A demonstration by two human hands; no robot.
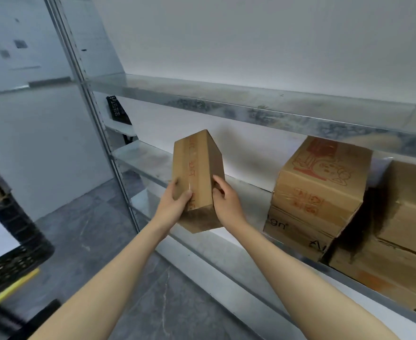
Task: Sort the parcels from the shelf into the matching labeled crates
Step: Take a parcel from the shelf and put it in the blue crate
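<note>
Metal shelf (239, 190) against a white wall, grey floor (84, 229) below. Left hand (174, 204) and right hand (226, 201) both grip one taped box (197, 173), fingers curled round its lower sides, holding it off the shelf. Stacked boxes (317, 192) sit right of the right hand. Black crate (10, 256) lies far left of the left hand.

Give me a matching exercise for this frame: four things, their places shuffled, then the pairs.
1. small brown taped cardboard parcel
2. brown cardboard box with red printing
3. black perforated plastic crate
4. grey metal upper shelf board

A. at the view's left edge
B. above the lower shelf
C. atop another cardboard box
D. gripped by left hand and right hand

Pairs: 1-D, 2-C, 3-A, 4-B
</note>
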